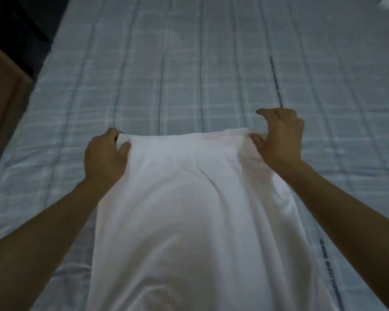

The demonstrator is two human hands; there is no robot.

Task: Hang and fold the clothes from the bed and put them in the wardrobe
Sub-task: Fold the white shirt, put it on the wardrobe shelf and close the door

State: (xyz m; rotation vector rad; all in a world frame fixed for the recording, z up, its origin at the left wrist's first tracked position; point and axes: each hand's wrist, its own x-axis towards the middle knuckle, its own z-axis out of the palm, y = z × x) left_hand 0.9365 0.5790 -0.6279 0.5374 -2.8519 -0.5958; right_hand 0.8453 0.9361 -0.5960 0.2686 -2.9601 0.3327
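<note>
A white garment (193, 209) stretches from the bottom of the head view up to the middle, over the bed (189, 63). My left hand (106, 156) grips its far left corner with curled fingers. My right hand (281, 138) pinches the far right corner between thumb and fingers, the index finger sticking out to the left. The far edge of the cloth runs taut between both hands. Whether the lower part lies on the bed or hangs above it is unclear.
The bed carries a pale blue checked cover with dark seams. At the left edge stands a brown wooden piece of furniture (2, 90), with dark floor (27, 25) behind it. A small pale object (387, 2) shows at the top right corner.
</note>
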